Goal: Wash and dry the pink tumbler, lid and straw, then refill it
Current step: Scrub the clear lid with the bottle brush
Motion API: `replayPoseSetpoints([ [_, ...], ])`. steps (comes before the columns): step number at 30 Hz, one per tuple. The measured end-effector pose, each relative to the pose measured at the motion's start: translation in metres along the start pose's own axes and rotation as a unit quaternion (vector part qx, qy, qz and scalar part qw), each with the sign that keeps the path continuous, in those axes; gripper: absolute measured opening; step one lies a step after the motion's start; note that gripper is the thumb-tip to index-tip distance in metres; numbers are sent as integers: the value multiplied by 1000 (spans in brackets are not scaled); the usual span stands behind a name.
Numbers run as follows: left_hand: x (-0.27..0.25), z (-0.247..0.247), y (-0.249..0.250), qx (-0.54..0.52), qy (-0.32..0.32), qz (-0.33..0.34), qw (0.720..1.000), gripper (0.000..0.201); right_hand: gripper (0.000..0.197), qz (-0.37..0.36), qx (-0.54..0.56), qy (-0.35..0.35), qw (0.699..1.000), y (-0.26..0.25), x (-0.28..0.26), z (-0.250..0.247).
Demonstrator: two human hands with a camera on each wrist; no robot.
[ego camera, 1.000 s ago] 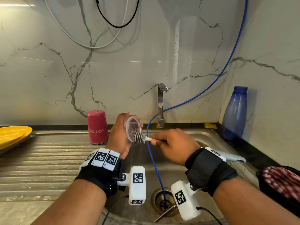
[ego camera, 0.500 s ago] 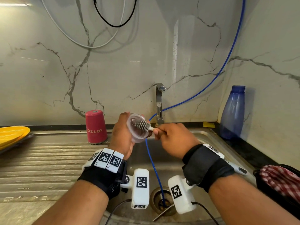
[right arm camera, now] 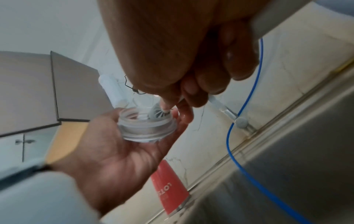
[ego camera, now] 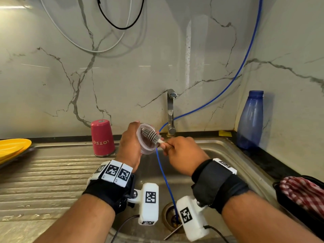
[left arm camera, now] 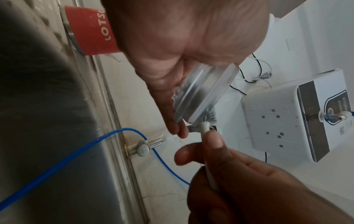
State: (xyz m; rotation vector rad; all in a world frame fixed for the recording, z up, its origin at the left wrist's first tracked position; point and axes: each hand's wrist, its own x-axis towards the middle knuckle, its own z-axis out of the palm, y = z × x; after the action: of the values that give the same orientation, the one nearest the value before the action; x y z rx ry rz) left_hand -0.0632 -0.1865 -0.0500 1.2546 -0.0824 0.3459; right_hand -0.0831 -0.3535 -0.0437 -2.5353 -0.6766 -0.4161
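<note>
Lid (ego camera: 147, 139) over sink (ego camera: 228, 151), gripped by left hand (ego camera: 130, 144) | right hand (ego camera: 182, 153) pinches brush (ego camera: 150, 135), bristles inside lid | tumbler (ego camera: 102, 137) upside down on drainboard (ego camera: 52, 172)

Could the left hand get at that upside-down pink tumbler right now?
Probably not yet: the path looks clear, with the pink tumbler standing on the drainboard just beside the left hand, but that hand is gripping the clear lid and must put it down first.

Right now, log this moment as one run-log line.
step: scrubbing lid | left hand: holds lid | right hand: grips brush inside lid | tumbler: upside down on drainboard | tap: no water visible
</note>
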Motion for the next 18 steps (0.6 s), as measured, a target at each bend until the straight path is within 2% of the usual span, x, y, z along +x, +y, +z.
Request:
replayPoseSetpoints([
  [3,-1,-10,9,-26,-54,-17,998,48,33,-51,45,-57,996,-4,-2,-4],
  [5,-1,-16,9,-21,-66,-20,997,53,30,-65,60,-80,993,-1,-1,-7],
  [8,-3,-16,4,26,-109,-62,992,55,26,-67,13,-51,996,10,0,-6],
  [11,-5,-10,2,63,-107,-94,988,57,24,-11,-41,2,999,16,0,-3],
  [13,2,-14,-1,144,-94,-8,985,51,26,26,-47,5,999,13,2,1],
  [14,5,-18,-3,219,-90,53,970,42,28,36,-50,-10,998,12,3,3],
  [16,5,-21,0,245,-56,94,963,16,32,20,-70,-60,996,8,3,5],
  [18,5,-24,0,238,-49,79,967,35,35,-33,-103,-89,990,6,0,4],
])
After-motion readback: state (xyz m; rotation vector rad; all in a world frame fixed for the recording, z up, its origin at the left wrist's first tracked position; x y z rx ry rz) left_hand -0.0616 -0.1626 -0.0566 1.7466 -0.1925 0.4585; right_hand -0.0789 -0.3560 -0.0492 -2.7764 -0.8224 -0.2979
